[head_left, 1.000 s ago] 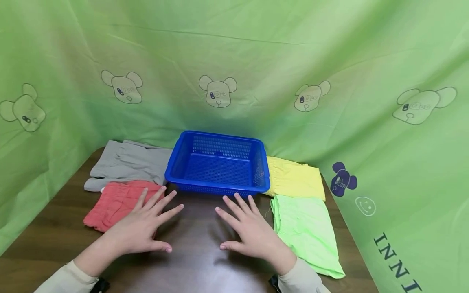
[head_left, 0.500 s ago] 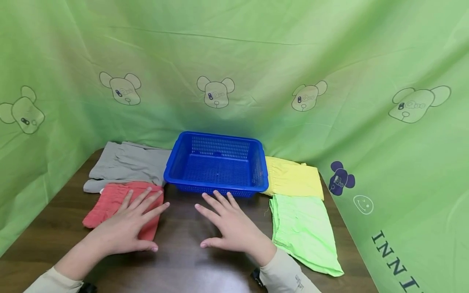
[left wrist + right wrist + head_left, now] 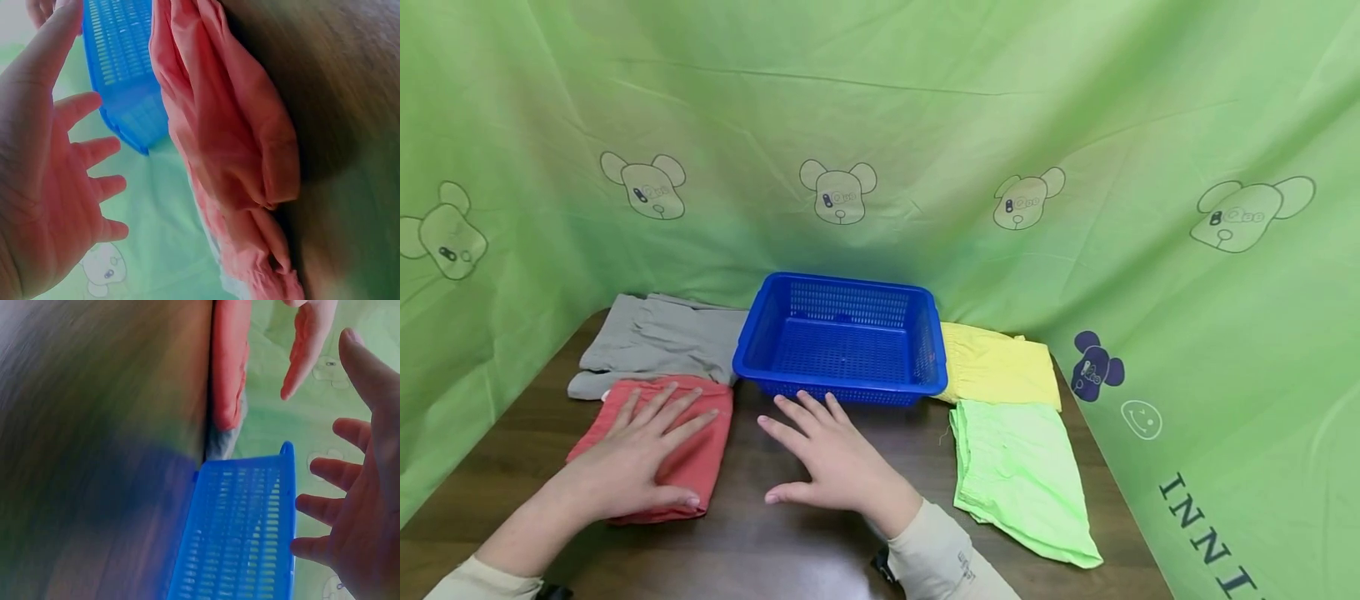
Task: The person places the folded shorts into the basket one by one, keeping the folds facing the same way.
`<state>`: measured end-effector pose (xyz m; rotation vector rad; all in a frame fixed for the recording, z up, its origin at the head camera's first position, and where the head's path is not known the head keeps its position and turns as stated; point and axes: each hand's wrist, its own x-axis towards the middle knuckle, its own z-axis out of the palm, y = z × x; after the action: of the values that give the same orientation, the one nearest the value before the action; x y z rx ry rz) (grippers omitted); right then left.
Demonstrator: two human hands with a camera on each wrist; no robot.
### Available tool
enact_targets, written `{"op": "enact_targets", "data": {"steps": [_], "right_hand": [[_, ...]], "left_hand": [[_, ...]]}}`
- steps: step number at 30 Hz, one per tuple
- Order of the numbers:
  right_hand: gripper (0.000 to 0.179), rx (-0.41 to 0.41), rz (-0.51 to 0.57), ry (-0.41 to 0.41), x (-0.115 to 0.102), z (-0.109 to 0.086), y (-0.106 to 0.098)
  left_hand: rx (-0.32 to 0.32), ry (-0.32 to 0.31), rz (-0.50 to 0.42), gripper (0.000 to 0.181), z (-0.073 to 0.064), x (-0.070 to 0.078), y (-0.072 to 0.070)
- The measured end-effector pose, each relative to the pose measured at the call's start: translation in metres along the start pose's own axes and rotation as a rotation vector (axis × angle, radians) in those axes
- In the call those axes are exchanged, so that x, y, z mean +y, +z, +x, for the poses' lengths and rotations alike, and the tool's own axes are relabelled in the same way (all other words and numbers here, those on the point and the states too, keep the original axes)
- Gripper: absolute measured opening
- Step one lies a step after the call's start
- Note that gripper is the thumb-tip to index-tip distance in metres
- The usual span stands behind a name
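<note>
My left hand (image 3: 632, 462) hovers above a folded red garment (image 3: 703, 450), fingers spread and palm down. In the left wrist view a gap shows between that hand and the red cloth (image 3: 219, 112). My right hand (image 3: 831, 458) is over the bare wood in front of a blue plastic basket (image 3: 842, 387), its fingers also spread and holding nothing. Nothing lies in the basket. A grey folded garment (image 3: 662, 337) lies behind the red one, left of the basket. Right of the basket is a yellow folded garment (image 3: 1000, 367) with a light green one (image 3: 1022, 483) in front of it.
A brown wooden table (image 3: 790, 550) carries everything. Green curtain cloth (image 3: 910, 100) printed with bear heads hangs close behind the table and along its left and right sides.
Both hands have moved left, the left one from the red garment's right side to over it, the right one away from the green garment. The garments and basket stay in place.
</note>
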<state>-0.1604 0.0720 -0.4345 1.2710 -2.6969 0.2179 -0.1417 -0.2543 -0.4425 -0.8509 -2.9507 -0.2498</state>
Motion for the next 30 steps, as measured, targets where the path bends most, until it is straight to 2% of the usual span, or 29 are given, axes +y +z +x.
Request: {"op": "enact_targets", "data": {"steps": [9,15,21,30], "right_hand": [[0.08,-0.053,0.03,0.021,-0.017,0.021,0.008],[0.076,-0.077,-0.011,0.008,-0.029,0.036,0.016],[0.069,-0.088,-0.087,0.008,-0.042,0.047,0.022],[0.064,-0.073,-0.106,0.017,-0.055,0.067,0.027]], "left_hand": [[0.054,-0.003,0.008,0.1,-0.008,-0.015,0.007],[0.106,0.009,0.015,0.094,-0.009,-0.029,0.007],[0.121,0.007,0.028,0.087,-0.014,-0.041,0.007],[0.127,-0.038,0.024,0.082,-0.019,-0.064,0.0]]}}
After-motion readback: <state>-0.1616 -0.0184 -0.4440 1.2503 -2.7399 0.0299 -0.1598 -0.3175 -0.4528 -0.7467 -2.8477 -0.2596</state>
